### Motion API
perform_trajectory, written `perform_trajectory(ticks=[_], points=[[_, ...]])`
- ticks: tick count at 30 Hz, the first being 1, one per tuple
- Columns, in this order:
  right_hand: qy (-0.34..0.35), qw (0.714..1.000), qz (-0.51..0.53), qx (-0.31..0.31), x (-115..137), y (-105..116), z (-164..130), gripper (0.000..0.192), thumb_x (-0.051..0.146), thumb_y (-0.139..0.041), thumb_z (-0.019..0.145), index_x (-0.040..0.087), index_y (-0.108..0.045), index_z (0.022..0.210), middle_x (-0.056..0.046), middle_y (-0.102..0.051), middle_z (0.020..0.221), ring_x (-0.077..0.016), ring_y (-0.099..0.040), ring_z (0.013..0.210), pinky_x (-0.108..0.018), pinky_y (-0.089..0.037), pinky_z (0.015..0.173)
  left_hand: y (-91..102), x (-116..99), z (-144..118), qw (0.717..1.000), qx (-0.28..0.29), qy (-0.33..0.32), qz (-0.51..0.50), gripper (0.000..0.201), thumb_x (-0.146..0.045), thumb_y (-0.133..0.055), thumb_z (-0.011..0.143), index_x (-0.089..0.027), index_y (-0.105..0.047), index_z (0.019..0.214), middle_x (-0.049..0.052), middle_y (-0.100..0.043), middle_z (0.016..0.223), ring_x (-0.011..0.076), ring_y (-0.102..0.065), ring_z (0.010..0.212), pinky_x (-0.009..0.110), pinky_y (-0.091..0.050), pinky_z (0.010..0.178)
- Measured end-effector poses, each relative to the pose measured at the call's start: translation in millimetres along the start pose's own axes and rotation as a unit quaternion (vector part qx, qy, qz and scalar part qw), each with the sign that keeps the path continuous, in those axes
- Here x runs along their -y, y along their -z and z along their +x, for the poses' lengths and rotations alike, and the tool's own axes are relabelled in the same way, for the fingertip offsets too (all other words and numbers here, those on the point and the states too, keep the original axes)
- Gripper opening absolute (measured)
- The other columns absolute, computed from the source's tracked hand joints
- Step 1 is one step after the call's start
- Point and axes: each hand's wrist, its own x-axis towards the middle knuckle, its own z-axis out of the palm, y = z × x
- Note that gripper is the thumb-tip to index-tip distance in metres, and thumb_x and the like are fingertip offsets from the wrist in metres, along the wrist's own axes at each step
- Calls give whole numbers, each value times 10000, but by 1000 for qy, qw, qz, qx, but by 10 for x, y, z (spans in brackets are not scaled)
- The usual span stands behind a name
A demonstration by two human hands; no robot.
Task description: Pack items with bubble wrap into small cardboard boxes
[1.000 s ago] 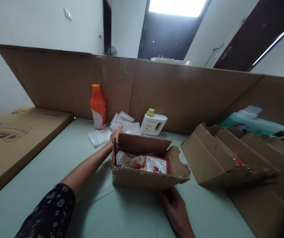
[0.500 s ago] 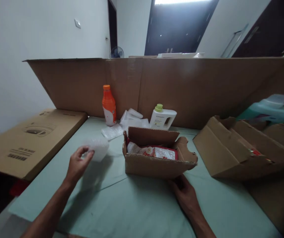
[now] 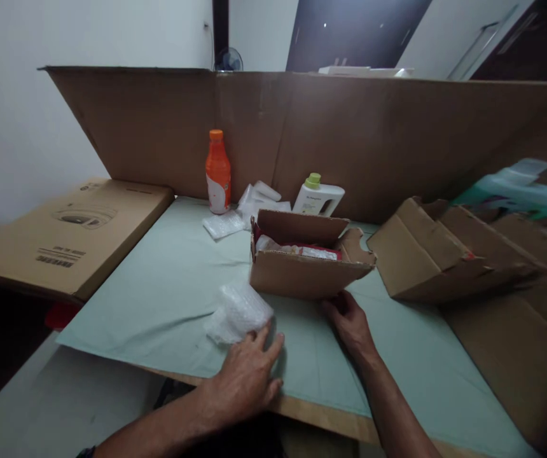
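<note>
We judge the step in hand to be arranging the wrap (image 3: 245, 308), lower centre of the frame, near the box (image 3: 297, 278). Our left hand (image 3: 247, 372) is loosely spread, fingertips touching the wrap, gripping nothing. The next move calls for a light pinch. Our right hand (image 3: 351, 326) meets the box's base; we cannot tell its grip, its fingertips being hidden. The packet (image 3: 318, 253) inside is mostly hidden.
</note>
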Motion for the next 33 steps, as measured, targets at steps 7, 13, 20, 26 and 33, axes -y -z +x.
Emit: perform_trajectory(ticks=[7,13,20,26,33], points=[[216,957,-134,141,491,-71,-800,492,277,-572,897,248,-558,1388,-104,-648,1342,-259,-636,1168,-421,-508,1000,-202,104,-144,999,-38,-10,-12,523,-154,-614,799,-216,-538,1312,155,-221,1659,402,-459,1352,573,-495,1026],[315,874,-254,268,942,-903,-655,635,11,-537,776,252,-602,1360,-135,-570,1452,-307,-583,1230,-475,-484,993,-299,125,-129,998,-62,-12,21,422,-182,-634,798,-186,-613,1220,168,-518,1429,378,-494,1263,573,-500,1012],[100,990,-17,103,670,-850,-879,267,303,-519,921,172,-684,1086,-84,-761,987,-233,-711,877,-313,-579,754,-242,238,-407,998,-61,-13,-10,353,-154,-609,824,-207,-641,1171,128,-582,1397,326,-557,1198,498,-558,973],[-259,939,224,6,257,174,-1413,500,599,-755,738,197,-641,1011,-140,-781,978,-326,-759,839,-354,-604,538,-141,506,-640,981,-148,-60,-108,276,-203,-541,924,-241,-661,1170,86,-723,1185,231,-694,1051,370,-603,902],[-174,981,49,-74,190,752,-1521,534,586,-746,740,187,-708,1092,-132,-760,1098,-278,-721,941,-342,-607,713,158,686,-421,951,-277,-68,-120,183,-228,-571,927,-244,-691,1064,56,-753,1012,207,-710,947,333,-592,830]])
